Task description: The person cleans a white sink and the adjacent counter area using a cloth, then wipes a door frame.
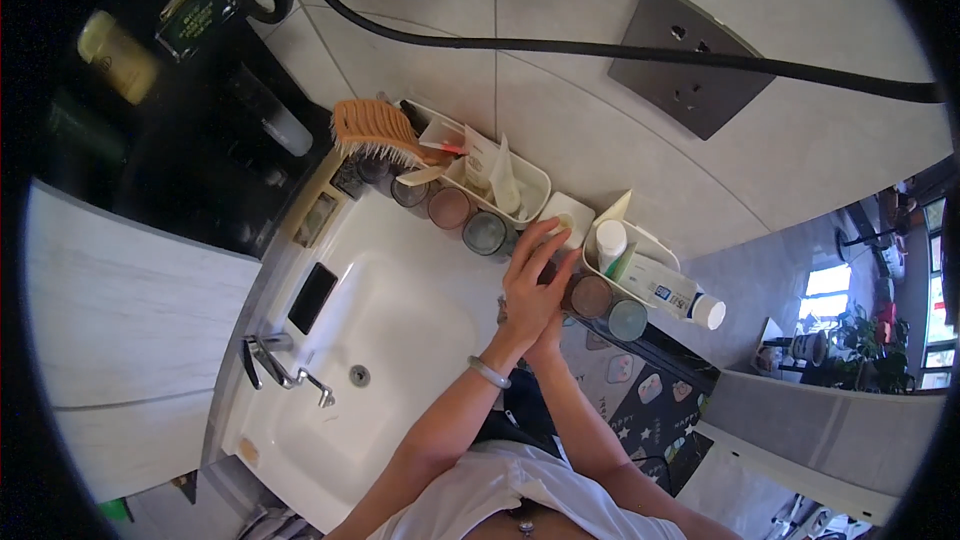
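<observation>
My left hand, with a pale bangle on its wrist, reaches over the row of jars beside the sink. Its fingers are stretched and apart, the tips next to a white square container. A dark round shape shows between the fingers; whether they touch it I cannot tell. My right hand lies against the left one and is mostly covered by it, its fingers hidden. Close to the hands are a brown-lidded jar and a green-lidded jar.
Left of my arms is the white sink with a chrome faucet and a dark phone on its rim. An orange hairbrush, a white organizer and a white tube line the wall. A black cable crosses above.
</observation>
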A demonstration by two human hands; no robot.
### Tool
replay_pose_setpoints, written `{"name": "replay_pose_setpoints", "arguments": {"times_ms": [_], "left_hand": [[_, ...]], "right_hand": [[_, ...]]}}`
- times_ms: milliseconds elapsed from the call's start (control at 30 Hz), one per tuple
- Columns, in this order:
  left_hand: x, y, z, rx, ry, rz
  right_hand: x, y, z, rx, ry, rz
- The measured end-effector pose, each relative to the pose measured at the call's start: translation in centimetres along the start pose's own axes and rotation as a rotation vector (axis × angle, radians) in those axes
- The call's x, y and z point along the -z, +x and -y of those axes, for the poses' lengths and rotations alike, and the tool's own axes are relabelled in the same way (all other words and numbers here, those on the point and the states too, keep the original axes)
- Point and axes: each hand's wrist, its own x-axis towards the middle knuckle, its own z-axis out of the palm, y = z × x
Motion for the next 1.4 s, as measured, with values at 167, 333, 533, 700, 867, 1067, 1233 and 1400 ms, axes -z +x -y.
{"name": "replay_pose_setpoints", "arguments": {"times_ms": [167,333,533,700,867,1067,1233,1400], "left_hand": [[0.7,0.7,-0.1,-0.087,0.090,0.007],[1.6,1.5,-1.8,-0.192,0.439,0.193],[2.2,2.2,-1.8,-0.289,0.655,0.263],[2.7,1.1,0.3,-0.191,0.556,0.336],[2.4,2.3,-3.1,-0.265,0.551,0.286],[2.4,2.7,-2.3,-0.269,0.539,0.289],[2.0,2.3,-1.8,-0.292,0.570,0.276],[2.0,2.3,-1.7,-0.302,0.572,0.250]], "right_hand": [[-0.3,2.4,-1.5,0.026,-0.002,-0.022],[0.1,3.8,-1.3,0.055,-0.013,-0.048],[-0.3,4.1,-1.5,0.068,-0.028,-0.055],[-0.9,4.3,-2.2,0.061,-0.037,-0.045],[-0.8,4.3,-1.8,0.085,-0.052,-0.050],[-1.1,4.7,-1.9,0.097,-0.067,-0.051],[-1.0,4.4,-1.7,0.113,-0.104,-0.044],[-1.8,3.1,-1.6,0.167,-0.211,-0.007]]}}
